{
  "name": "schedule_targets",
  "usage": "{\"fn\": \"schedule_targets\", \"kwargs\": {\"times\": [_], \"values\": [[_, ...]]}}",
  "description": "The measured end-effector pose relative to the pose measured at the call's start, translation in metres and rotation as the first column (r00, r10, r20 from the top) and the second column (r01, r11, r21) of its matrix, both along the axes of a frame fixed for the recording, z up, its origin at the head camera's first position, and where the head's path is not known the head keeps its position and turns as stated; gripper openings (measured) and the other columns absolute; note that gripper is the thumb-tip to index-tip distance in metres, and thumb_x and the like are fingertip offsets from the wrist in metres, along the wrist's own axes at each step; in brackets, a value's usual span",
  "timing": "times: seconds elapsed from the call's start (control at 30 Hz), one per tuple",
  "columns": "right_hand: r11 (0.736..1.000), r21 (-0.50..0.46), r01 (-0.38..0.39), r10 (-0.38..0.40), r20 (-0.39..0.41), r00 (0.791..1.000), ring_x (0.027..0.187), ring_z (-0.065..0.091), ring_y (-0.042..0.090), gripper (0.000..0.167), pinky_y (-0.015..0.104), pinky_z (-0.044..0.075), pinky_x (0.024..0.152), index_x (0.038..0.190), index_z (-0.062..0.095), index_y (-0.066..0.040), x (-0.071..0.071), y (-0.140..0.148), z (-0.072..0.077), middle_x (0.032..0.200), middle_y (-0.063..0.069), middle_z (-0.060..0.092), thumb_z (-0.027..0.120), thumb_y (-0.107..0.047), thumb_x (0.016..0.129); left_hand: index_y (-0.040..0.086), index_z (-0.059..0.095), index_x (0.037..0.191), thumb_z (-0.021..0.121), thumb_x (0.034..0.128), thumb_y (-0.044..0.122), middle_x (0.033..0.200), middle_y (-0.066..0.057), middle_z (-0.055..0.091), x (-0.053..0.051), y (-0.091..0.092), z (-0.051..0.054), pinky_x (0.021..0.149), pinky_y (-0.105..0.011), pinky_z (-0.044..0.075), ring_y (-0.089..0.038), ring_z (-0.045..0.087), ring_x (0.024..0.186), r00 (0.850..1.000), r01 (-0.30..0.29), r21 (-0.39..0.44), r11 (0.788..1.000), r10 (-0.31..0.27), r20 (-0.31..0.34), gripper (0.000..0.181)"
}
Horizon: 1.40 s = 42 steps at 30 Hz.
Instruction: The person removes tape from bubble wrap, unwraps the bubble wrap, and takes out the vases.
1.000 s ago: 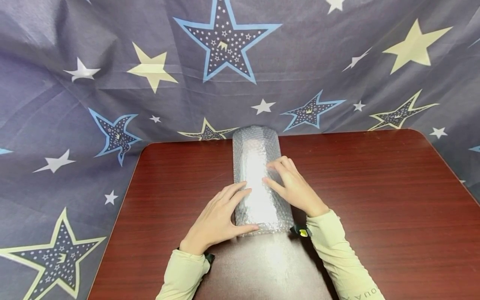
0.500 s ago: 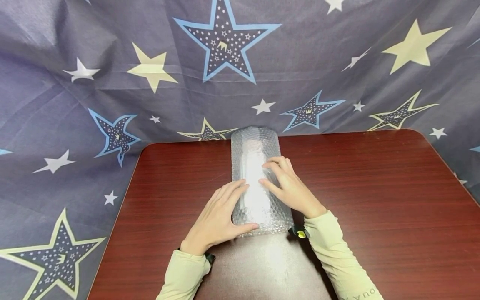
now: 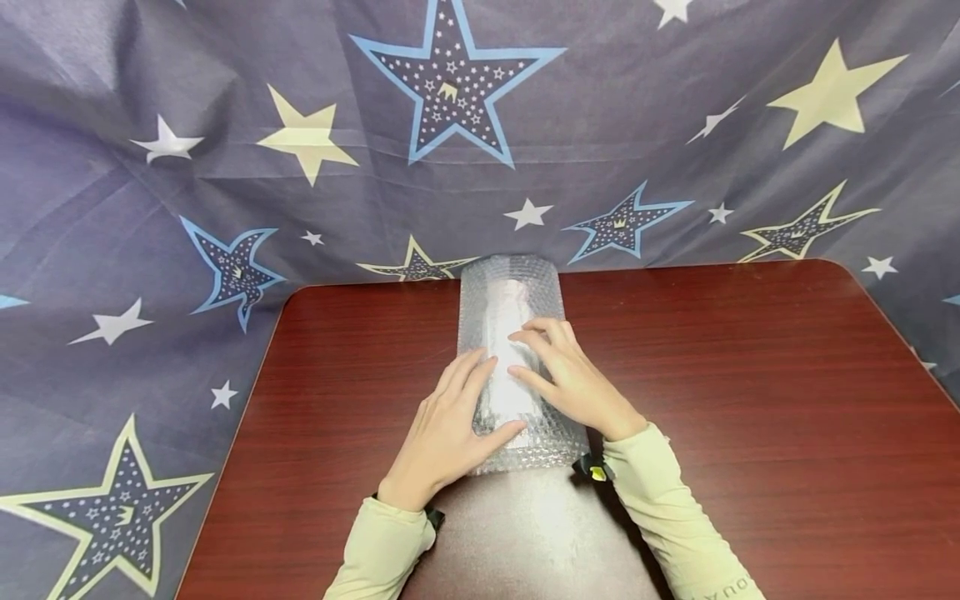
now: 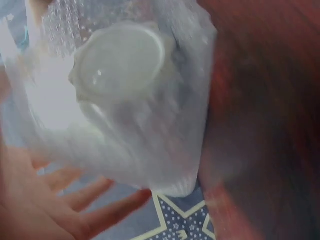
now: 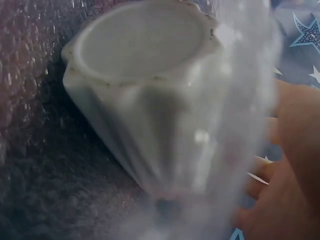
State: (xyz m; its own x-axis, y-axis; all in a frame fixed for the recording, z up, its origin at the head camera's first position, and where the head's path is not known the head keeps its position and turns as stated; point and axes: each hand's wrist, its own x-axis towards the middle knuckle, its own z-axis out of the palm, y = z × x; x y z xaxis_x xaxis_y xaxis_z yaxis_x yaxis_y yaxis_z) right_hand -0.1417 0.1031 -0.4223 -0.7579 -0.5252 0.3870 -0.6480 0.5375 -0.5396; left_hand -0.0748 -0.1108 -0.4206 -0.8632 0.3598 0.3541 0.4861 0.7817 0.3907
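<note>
A clear bubble-wrap sheet [image 3: 474,308] lies lengthwise at the table's middle, bulging around something pale. In the right wrist view that is a white fluted vase [image 5: 145,45], seen base first and narrowing away from the base. Its round base also shows through the plastic in the left wrist view. My left hand [image 3: 444,437] lies along the wrap's left side, fingers extended and thumb spread across the near part. From the right, my right hand [image 3: 581,383] rests on the wrap's top with bent fingers and the thumb apart. The vase's far end is hidden.
Under the wrap is a dark red wood-grain table [image 3: 750,400], with a shiny greyish patch nearest me. Behind it hangs a grey curtain [image 3: 465,200] printed with stars, meeting the table's far edge close to the wrap's far end.
My right hand has shifted a little left across the wrap. My left thumb has moved slightly up and right. The wrap's left edge sits slightly farther left, and its glare has dimmed.
</note>
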Motion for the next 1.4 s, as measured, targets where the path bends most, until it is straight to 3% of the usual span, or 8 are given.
{"fn": "schedule_targets", "kwargs": {"times": [0.17,0.4,0.67,0.93,1.4], "values": [[1.0,0.024,-0.016,0.016,-0.023,1.0,0.125,0.039,0.026,0.041,0.047,0.039,0.106,0.134,0.057,-0.013,0.001,-0.002,0.0,0.137,0.013,0.046,0.062,-0.032,0.098,0.011,0.049,0.143,0.068,0.0846,0.057,0.15,-0.01,0.046,0.0,0.003,0.0,0.082,-0.054,0.057,-0.027,0.043,0.14,0.998,-0.059,0.004,0.998,0.059,-0.036,0.077],[0.999,0.04,-0.013,0.014,-0.03,0.999,0.129,0.039,0.026,0.044,0.046,0.036,0.111,0.134,0.057,-0.009,0.002,-0.003,0.0,0.139,0.011,0.048,0.063,-0.033,0.098,0.013,0.052,0.142,0.068,0.0843,0.04,0.147,-0.01,0.05,0.0,0.002,0.0,0.076,-0.051,0.059,-0.029,0.048,0.136,0.994,-0.082,-0.009,0.997,0.081,-0.07,0.065],[0.998,0.065,0.002,-0.003,0.003,1.0,0.131,0.038,0.023,0.048,0.044,0.033,0.114,0.135,0.056,-0.008,0.003,-0.004,0.0,0.141,0.008,0.049,0.062,-0.037,0.098,0.014,0.053,0.142,0.067,0.0845,0.035,0.148,-0.008,0.05,0.0,-0.006,0.003,0.072,-0.048,0.059,-0.026,0.048,0.135,0.993,-0.111,-0.008,0.994,0.11,-0.043,0.063],[0.996,0.077,-0.034,0.037,-0.034,0.999,0.134,0.037,0.024,0.046,0.045,0.029,0.116,0.134,0.059,-0.009,0.004,-0.008,0.0,0.145,0.007,0.048,0.061,-0.038,0.098,0.016,0.054,0.14,0.064,0.0855,0.036,0.149,-0.005,0.049,-0.001,-0.012,0.003,0.072,-0.05,0.059,-0.024,0.048,0.135,0.99,-0.143,-0.006,0.99,0.143,-0.012,0.059],[0.989,0.106,-0.1,0.108,-0.074,0.991,0.142,0.031,0.027,0.032,0.053,0.023,0.117,0.128,0.069,-0.024,0.007,-0.01,0.0,0.151,0.001,0.047,0.051,-0.034,0.104,0.016,0.055,0.14,0.062,0.0875,0.033,0.147,-0.006,0.051,-0.002,-0.019,0.006,0.071,-0.049,0.058,-0.025,0.052,0.132,0.986,-0.164,0.005,0.986,0.164,0.0,0.056]]}}
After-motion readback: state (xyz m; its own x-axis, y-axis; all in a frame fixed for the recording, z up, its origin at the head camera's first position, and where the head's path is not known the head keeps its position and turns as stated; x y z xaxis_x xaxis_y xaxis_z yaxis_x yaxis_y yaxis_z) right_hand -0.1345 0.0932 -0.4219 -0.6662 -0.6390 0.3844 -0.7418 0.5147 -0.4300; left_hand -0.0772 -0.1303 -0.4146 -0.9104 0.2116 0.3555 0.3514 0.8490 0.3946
